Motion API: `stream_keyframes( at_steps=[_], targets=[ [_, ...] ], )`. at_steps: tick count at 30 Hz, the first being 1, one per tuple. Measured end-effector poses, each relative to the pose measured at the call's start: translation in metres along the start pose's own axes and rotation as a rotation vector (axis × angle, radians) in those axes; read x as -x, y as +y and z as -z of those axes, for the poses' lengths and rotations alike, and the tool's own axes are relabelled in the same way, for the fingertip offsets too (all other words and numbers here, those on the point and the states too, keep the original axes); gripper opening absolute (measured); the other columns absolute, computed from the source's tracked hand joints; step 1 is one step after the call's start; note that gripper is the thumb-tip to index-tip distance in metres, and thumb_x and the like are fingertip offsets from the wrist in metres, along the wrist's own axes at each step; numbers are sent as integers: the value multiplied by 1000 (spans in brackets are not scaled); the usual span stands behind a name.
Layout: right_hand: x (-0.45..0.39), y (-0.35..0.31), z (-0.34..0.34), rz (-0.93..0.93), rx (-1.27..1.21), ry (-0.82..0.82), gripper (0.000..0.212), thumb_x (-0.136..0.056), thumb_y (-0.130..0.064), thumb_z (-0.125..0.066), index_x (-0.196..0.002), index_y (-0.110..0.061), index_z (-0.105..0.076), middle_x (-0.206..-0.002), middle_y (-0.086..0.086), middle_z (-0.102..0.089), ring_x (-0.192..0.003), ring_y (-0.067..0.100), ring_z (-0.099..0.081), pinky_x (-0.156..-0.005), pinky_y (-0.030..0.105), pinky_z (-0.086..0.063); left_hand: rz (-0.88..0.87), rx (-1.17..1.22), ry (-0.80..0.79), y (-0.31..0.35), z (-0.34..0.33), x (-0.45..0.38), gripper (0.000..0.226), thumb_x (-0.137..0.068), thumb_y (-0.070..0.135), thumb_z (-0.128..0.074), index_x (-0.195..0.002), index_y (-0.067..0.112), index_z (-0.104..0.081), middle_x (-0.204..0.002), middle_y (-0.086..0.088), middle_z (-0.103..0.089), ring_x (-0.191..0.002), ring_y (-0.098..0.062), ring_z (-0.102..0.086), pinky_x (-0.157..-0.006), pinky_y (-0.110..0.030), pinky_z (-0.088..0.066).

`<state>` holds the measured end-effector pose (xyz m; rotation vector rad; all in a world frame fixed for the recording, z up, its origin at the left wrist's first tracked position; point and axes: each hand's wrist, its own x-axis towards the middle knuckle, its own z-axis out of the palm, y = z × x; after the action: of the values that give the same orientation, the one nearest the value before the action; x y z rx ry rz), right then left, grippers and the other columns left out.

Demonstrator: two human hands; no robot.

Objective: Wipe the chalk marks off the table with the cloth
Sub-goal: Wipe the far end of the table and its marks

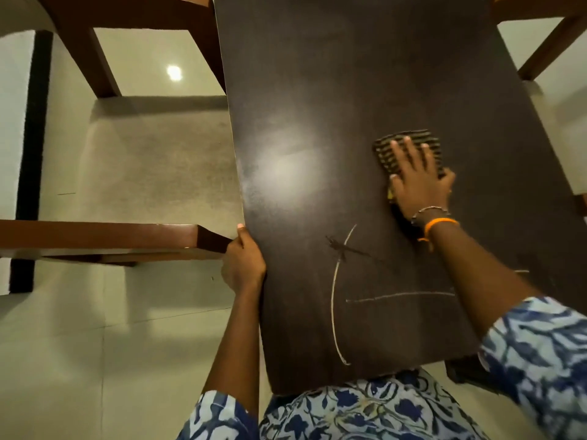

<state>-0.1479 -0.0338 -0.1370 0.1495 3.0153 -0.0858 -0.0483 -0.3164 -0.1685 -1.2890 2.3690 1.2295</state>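
A dark brown table [333,90] fills the middle of the head view. White chalk marks [336,293] lie near its front end: a long curved line, a straight line across it, and a smudged cross higher up. A dark striped cloth [409,142] lies flat on the table beyond the marks. My right hand [416,179] presses down on the cloth with fingers spread, and part of the cloth is hidden under the palm. My left hand [243,260] grips the table's left edge, thumb on top.
Brown wooden chairs stand around the table: one at the left [101,236] close to my left hand, one at the far left [95,42], and one at the far right [546,49]. A pale tiled floor [79,344] surrounds everything.
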Motion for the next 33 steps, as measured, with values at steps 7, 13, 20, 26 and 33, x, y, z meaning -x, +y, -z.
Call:
stream_keyframes(
  at_steps=[7, 13, 20, 26, 33],
  targets=[
    [47, -85, -6, -120, -50, -46, 64, -93, -32, -39, -149, -33, -7, -160, -3, -2, -146, 25, -2, -103, 62, -16, 88, 181, -124, 3, 5, 1, 57, -95, 51, -25, -93, 11, -65, -107, -14, -66, -99, -33, -59, -89, -43, -46],
    [118, -209, -23, 521, -81, -180, 66, -89, -36, -41, -148, -34, -13, -160, -5, -5, -146, 23, -2, -102, 54, -13, 137, 402, -164, -31, 18, 27, 47, -99, 41, -31, -91, 12, -67, -107, -15, -66, -95, -28, -60, -83, -37, -47],
    [84, -75, -17, 310, 7, -47, 64, -89, -30, -39, -148, -36, -13, -159, -9, -10, -146, 18, -9, -97, 49, -23, 193, 256, -193, -48, 10, 53, 58, -98, 50, -21, -110, 10, -62, -115, -12, -63, -106, -31, -57, -98, -48, -43],
    [71, 19, -4, -224, -70, -8, 61, -92, -27, -40, -148, -30, -16, -159, -4, -13, -145, 25, -11, -102, 62, -19, 173, 215, -102, -46, 7, 53, 50, -99, 38, -25, -112, 6, -61, -119, -16, -61, -106, -34, -56, -95, -44, -44],
    [127, -157, -27, 116, -119, -97, 65, -92, -32, -37, -149, -30, -7, -160, 0, -1, -147, 26, 0, -105, 59, -13, 185, 210, -58, -41, 12, 56, 46, -99, 32, -28, -113, 3, -61, -120, -20, -60, -108, -36, -55, -95, -43, -44]
  ],
)
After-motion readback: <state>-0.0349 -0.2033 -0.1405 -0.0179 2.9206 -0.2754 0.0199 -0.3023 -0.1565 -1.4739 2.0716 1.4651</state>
